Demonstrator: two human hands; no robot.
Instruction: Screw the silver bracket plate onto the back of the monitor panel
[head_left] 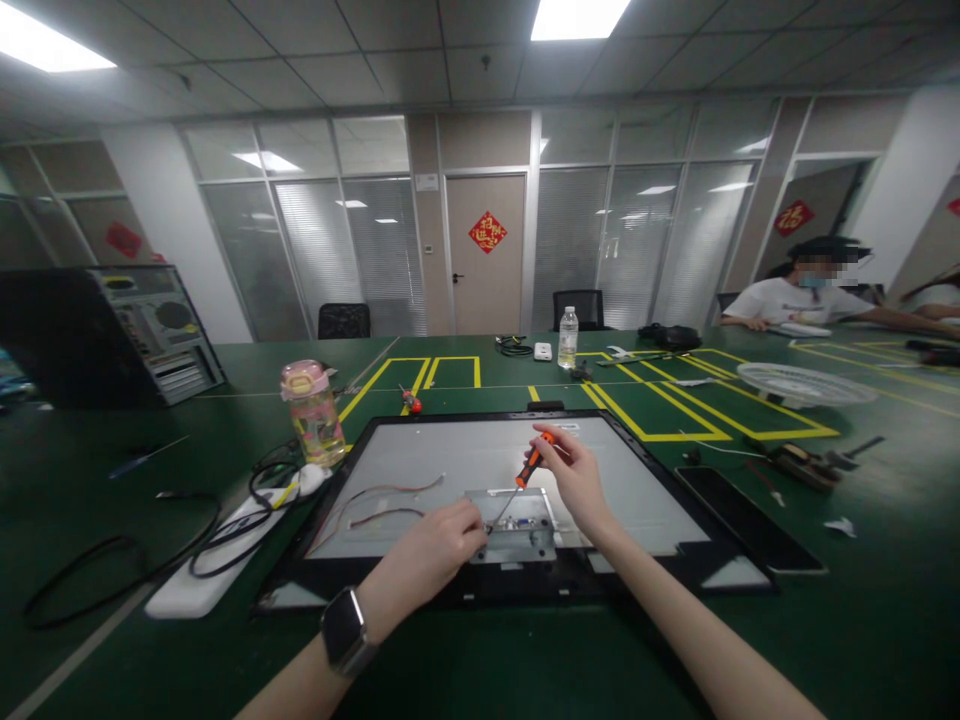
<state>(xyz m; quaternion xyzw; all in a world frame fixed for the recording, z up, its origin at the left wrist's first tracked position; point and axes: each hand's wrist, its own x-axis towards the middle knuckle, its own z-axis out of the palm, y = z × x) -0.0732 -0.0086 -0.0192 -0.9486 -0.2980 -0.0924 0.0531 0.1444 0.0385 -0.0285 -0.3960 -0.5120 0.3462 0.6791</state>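
Observation:
A flat display panel (645,500) with a black frame lies on the green table in front of me. On its near middle sits a metal plate (544,543) with connectors. My right hand (576,482) is closed around the orange and black handle of a screwdriver (533,462), which tilts down to the left with its shaft over the plate. At the plate's left edge my left hand (448,535) has its fingers pinched near the screwdriver's tip; what they hold, if anything, is hidden. Thin wires (390,490) lie on the panel to the left.
On the left stand a pink-lidded bottle (313,415), a white power strip (202,570) with black cables and an opened computer case (150,330). A phone-like black slab (750,520) lies to the right. Farther off are a water bottle (568,338) and a seated person (810,295).

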